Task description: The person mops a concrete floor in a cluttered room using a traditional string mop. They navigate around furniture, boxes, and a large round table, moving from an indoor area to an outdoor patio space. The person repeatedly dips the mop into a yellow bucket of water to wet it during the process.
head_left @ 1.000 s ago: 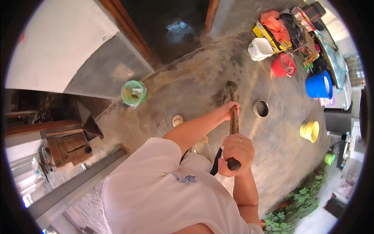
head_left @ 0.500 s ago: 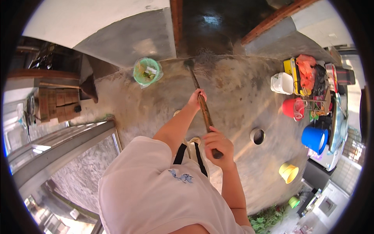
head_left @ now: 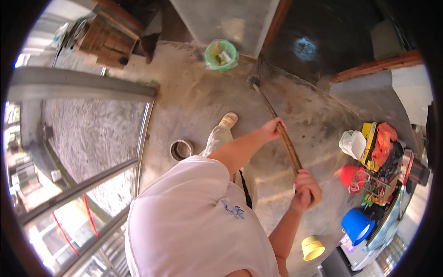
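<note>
A long wooden-handled broom (head_left: 272,111) runs slantwise across the floor in front of me. Partway down its handle my left hand (head_left: 273,128) is closed around the wood. My right hand (head_left: 306,188) wraps the near end of the handle, lower and to the right. At the far end a dark binding meets thin twig-like bristles (head_left: 261,70), which rest on the floor by the doorway and are hard to make out against it. A green bin (head_left: 221,55) with a clear liner and some scraps inside stands just left of the bristles.
A round bowl-like pot (head_left: 181,150) lies left of my foot (head_left: 228,120). To the right stand a white bucket (head_left: 352,144), a red bucket (head_left: 352,178), a blue bucket (head_left: 357,226) and a yellow bucket (head_left: 312,248). A wooden door frame (head_left: 378,67) bounds the dark doorway.
My view has turned left, so the bin and buckets sit elsewhere in it. One foot now shows stepped out to the left. Both hands keep their hold on the broom.
</note>
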Available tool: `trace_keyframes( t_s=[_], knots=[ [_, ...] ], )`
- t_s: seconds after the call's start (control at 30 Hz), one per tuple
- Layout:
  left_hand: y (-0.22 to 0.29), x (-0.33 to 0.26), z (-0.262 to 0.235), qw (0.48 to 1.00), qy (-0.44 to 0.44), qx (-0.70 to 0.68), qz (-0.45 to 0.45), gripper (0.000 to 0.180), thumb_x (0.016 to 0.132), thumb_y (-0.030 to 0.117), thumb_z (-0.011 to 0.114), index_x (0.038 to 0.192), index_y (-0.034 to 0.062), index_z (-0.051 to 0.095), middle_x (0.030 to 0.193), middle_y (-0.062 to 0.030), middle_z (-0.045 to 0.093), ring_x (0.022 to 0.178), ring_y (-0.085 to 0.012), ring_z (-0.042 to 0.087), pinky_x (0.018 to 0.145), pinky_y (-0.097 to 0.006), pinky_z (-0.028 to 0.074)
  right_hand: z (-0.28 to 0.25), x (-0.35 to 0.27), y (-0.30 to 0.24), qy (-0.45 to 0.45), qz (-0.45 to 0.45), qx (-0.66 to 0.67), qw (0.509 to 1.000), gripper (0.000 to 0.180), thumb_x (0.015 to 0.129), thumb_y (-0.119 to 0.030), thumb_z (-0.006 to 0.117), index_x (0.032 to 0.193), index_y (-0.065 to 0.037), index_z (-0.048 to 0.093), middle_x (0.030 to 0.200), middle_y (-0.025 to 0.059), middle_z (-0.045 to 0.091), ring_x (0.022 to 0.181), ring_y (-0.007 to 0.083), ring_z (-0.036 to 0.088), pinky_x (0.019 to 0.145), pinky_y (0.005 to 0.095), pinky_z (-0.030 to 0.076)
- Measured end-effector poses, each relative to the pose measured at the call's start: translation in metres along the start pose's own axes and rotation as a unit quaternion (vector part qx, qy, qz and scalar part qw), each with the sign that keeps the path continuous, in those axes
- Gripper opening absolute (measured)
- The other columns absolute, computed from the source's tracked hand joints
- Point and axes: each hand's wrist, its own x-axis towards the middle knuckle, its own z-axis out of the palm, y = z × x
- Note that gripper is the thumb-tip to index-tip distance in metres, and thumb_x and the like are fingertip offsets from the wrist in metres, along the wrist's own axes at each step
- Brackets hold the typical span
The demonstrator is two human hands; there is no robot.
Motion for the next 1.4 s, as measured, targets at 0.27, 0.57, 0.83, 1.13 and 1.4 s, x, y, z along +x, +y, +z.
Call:
trace_keyframes(
  t_s=[0.27, 0.57, 0.83, 1.13, 1.4],
  knots=[
    [-0.110, -0.027, -0.055, 0.995, 0.091, -0.037, -0.023, 0.014, 0.085, 0.010, 0.050, 0.076, 0.0010, 0.045, 0.068, -0.0092, 0.051, 0.064, -0.0228, 0.056, 0.066, -0.037, 0.054, -0.117, -0.088, -0.005, 0.050, 0.092, -0.050, 0.993, 0.030, 0.081, -0.027, 0.036, 0.068, -0.001, 0.044, 0.069, 0.0191, 0.056, 0.081, 0.0362, 0.058, 0.082, 0.0488, 0.044],
    [-0.005, -0.105, -0.127, 0.987, 0.108, -0.109, 0.054, 0.014, 0.086, 0.010, 0.048, 0.076, 0.0001, 0.044, 0.070, -0.0120, 0.051, 0.067, -0.0247, 0.057, 0.069, -0.040, 0.054, -0.025, -0.092, 0.032, -0.048, 0.152, 0.017, 0.987, 0.030, 0.078, -0.027, 0.035, 0.071, 0.000, 0.045, 0.073, 0.0215, 0.057, 0.083, 0.0400, 0.057, 0.081, 0.0489, 0.044],
    [0.150, -0.222, -0.239, 0.921, 0.023, -0.257, 0.293, 0.013, 0.085, 0.013, 0.051, 0.079, 0.0024, 0.046, 0.075, -0.0101, 0.052, 0.079, -0.0245, 0.055, 0.081, -0.036, 0.047, 0.198, -0.041, 0.083, -0.330, 0.188, 0.136, 0.915, 0.029, 0.074, -0.025, 0.039, 0.071, 0.002, 0.048, 0.074, 0.0219, 0.058, 0.079, 0.0365, 0.058, 0.083, 0.0490, 0.043],
    [0.191, -0.402, -0.459, 0.731, 0.101, -0.422, 0.526, 0.012, 0.082, 0.010, 0.053, 0.073, 0.0046, 0.047, 0.066, -0.0062, 0.049, 0.070, -0.0203, 0.051, 0.075, -0.032, 0.046, 0.461, -0.175, 0.092, -0.601, 0.266, 0.258, 0.708, 0.020, 0.072, -0.016, 0.045, 0.066, 0.003, 0.051, 0.075, 0.0145, 0.060, 0.081, 0.0271, 0.058, 0.084, 0.0409, 0.043],
    [0.100, -0.454, -0.562, 0.636, 0.217, -0.529, 0.518, 0.017, 0.086, 0.013, 0.048, 0.071, 0.0033, 0.046, 0.065, -0.0071, 0.050, 0.066, -0.0204, 0.052, 0.073, -0.034, 0.050, 0.492, -0.280, 0.075, -0.663, 0.366, 0.260, 0.599, 0.017, 0.074, -0.012, 0.047, 0.065, 0.002, 0.048, 0.072, 0.0109, 0.055, 0.083, 0.0261, 0.055, 0.085, 0.0379, 0.041]
  ],
)
